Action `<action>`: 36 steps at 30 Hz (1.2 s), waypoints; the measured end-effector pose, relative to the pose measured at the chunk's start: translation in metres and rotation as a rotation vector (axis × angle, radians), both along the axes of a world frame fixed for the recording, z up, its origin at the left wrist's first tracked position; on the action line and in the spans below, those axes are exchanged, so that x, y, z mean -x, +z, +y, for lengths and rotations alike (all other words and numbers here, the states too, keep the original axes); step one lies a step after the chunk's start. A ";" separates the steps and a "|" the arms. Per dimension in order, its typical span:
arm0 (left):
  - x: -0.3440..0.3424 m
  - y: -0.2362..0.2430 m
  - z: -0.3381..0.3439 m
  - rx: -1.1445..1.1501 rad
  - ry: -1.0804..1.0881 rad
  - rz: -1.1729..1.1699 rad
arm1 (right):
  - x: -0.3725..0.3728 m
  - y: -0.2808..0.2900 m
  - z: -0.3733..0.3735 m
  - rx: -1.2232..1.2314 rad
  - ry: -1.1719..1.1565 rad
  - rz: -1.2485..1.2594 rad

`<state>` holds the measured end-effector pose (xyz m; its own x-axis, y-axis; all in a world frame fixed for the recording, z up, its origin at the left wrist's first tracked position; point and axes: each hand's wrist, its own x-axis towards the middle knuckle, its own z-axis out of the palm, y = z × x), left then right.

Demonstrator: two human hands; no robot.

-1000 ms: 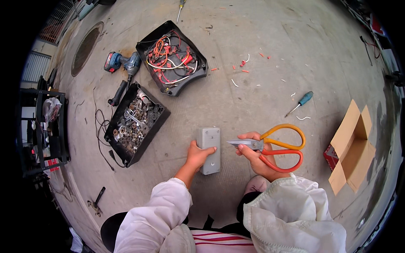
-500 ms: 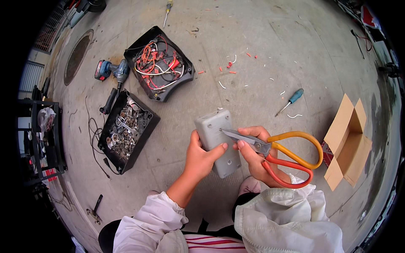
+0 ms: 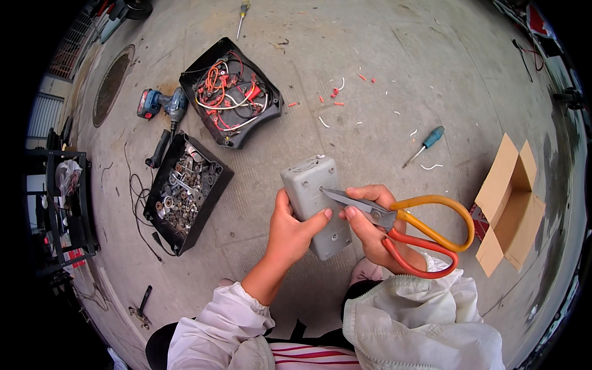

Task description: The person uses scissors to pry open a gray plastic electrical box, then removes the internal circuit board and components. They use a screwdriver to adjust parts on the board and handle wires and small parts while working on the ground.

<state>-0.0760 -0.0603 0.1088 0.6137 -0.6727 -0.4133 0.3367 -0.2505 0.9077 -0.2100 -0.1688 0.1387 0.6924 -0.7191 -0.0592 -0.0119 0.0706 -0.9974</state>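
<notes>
My left hand [image 3: 291,233] grips a grey plastic box [image 3: 303,184] from its side, thumb across its face, holding it tilted above the floor. The box has screws or recessed holes near its corners and centre. My right hand [image 3: 372,235] is closed around large scissors [image 3: 378,212] with yellow and red coated handles. Their blade tips touch the box's face at a small hole or mark in its upper middle. Some of my right fingers are hidden behind the scissors.
On the concrete floor [image 3: 370,148] lie two black trays, of wiring [image 3: 229,92] and of hardware [image 3: 188,191], a power tool [image 3: 176,108], screwdrivers [image 3: 424,146], loose wire scraps and an open cardboard box [image 3: 507,206]. A black cart [image 3: 58,203] stands left, a lever-like tool [image 3: 143,305] lies lower left.
The grey box has been raised and tilted, its top moving left. The scissors' tips have moved from beside the box onto its face. Since half a second ago there is little movement.
</notes>
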 end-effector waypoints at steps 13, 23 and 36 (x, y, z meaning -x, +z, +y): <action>-0.028 0.026 0.005 -0.455 -0.292 -0.397 | -0.001 0.000 -0.034 0.610 0.356 0.084; -0.098 0.040 0.000 -0.715 -1.293 -0.476 | -0.017 0.003 -0.024 1.245 1.169 -0.166; -0.080 -0.007 0.015 -0.103 -0.269 0.150 | -0.008 -0.004 -0.024 -0.353 0.044 0.025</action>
<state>0.0043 -0.0451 0.1019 0.3468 -0.7524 -0.5601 0.3743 -0.4365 0.8182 -0.2020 -0.1928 0.1343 0.7172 -0.6211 -0.3161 -0.0471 0.4093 -0.9112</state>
